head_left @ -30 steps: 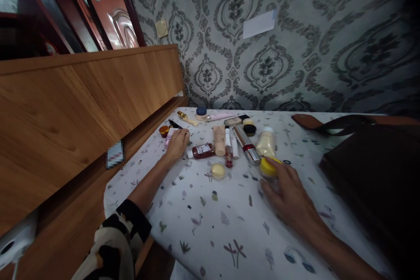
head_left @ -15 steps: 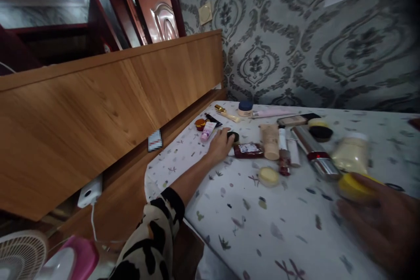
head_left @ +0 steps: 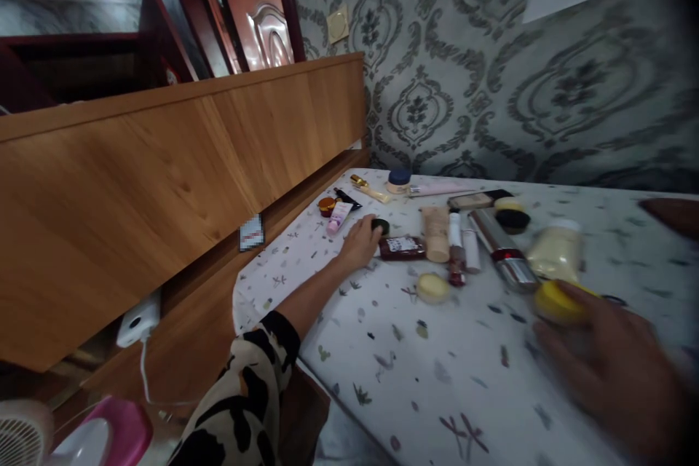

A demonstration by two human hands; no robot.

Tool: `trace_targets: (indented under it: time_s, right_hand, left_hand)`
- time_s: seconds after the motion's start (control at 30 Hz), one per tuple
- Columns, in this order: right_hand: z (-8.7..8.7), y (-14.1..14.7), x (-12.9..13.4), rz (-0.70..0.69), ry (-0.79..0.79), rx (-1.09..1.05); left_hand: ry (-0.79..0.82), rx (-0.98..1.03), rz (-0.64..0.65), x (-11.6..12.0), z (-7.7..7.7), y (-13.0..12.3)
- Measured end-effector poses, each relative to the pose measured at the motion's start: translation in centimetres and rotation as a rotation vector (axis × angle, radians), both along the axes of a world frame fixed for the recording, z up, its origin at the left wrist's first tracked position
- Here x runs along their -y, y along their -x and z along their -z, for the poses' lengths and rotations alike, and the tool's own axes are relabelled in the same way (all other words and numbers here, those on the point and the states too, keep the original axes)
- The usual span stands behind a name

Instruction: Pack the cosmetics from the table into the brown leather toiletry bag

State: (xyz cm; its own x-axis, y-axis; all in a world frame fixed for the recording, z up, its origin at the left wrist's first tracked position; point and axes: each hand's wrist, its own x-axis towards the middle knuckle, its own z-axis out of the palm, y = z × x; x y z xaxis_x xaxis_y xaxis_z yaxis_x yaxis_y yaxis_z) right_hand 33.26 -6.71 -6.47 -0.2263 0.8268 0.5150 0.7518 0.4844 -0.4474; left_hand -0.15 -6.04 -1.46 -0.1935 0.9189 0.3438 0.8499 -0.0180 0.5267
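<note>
My left hand (head_left: pixel 360 242) rests on the white patterned tabletop (head_left: pixel 382 349), its fingers closed on a small dark green round item (head_left: pixel 381 226). Right beside it lies a dark red bottle (head_left: pixel 403 248) with a white label. My right hand (head_left: pixel 611 357), blurred, has its thumb and fingers around a yellow-lidded jar (head_left: pixel 560 302) at the right. A silver cylinder (head_left: pixel 505 255) with a red band lies just behind that jar. Between the hands are a beige tube (head_left: pixel 436 233), a small red bottle (head_left: pixel 456 262), a white tube (head_left: pixel 470 249) and a pale yellow round item (head_left: pixel 432 287).
Further back lie a pink-and-white tube (head_left: pixel 339 218), an amber jar (head_left: pixel 326 206), a blue-lidded jar (head_left: pixel 399 180) and a cream-coloured container (head_left: pixel 557 249). A wooden panel (head_left: pixel 180 182) borders the table's left. Papered wall (head_left: pixel 470 58) stands behind.
The camera view has shifted, so the table items appear further left. Both hands keep about the same places beside the green item and the yellow-lidded jar.
</note>
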Motion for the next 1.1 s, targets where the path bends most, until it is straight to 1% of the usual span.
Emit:
trace_targets:
  time_s: [0.07, 0.17, 0.27, 0.37, 0.43, 0.57, 0.73, 0.8, 0.87, 0.9, 1.03, 1.07, 1.1]
  right_hand:
    - [-1.2, 0.5, 1.1, -0.014, -0.008, -0.052]
    - [-2.1, 0.9, 1.9, -0.018, 0.041, -0.085]
    - [-2.1, 0.8, 2.1, -0.013, 0.06, -0.099]
    - [-1.8, 0.7, 2.1, -0.021, 0.047, -0.124]
    - [-1.7, 0.6, 2.2, -0.027, 0.039, -0.137]
    - [-1.9, 0.5, 2.4, -0.023, 0.034, -0.154]
    - [-2.2, 0.6, 2.6, -0.031, 0.068, -0.161]
    - [-2.2, 0.6, 2.6, -0.031, 0.059, -0.17]
    - [-2.1, 0.5, 2.6, -0.037, 0.054, -0.172]
    - [-2.1, 0.5, 2.7, -0.04, 0.054, -0.171]
    - [-2.2, 0.5, 2.7, -0.051, 0.069, -0.175]
    - [-2.3, 0.5, 2.7, -0.048, 0.07, -0.185]
    - [-2.3, 0.5, 2.7, -0.043, 0.069, -0.195]
  left_hand:
    - [0.005, -0.011, 0.0, 0.1, -0.1, -0.1]
    - [0.011, -0.048, 0.006, 0.5, -0.5, -0.3]
    - [0.035, -0.108, -0.032, 1.0, -1.1, -0.5]
    - [0.068, -0.172, -0.082, 1.6, -1.7, -0.8]
    - [0.086, -0.203, -0.092, 1.8, -2.0, -1.0]
    - [0.09, -0.207, -0.051, 1.9, -2.2, -1.2]
    - [0.047, -0.193, 0.021, 2.0, -2.5, -1.8]
    - [0.024, -0.203, 0.075, 2.4, -2.7, -2.3]
    - [0.005, -0.215, 0.168, 2.9, -3.1, -2.8]
    - [0.002, -0.227, 0.242, 3.1, -3.3, -3.0]
    - [0.028, -0.296, 0.64, 3.6, -3.7, -3.4]
    - [0.038, -0.314, 0.699, 3.6, -3.6, -3.5]
    - [0.041, -0.329, 0.715, 3.6, -3.4, -3.7]
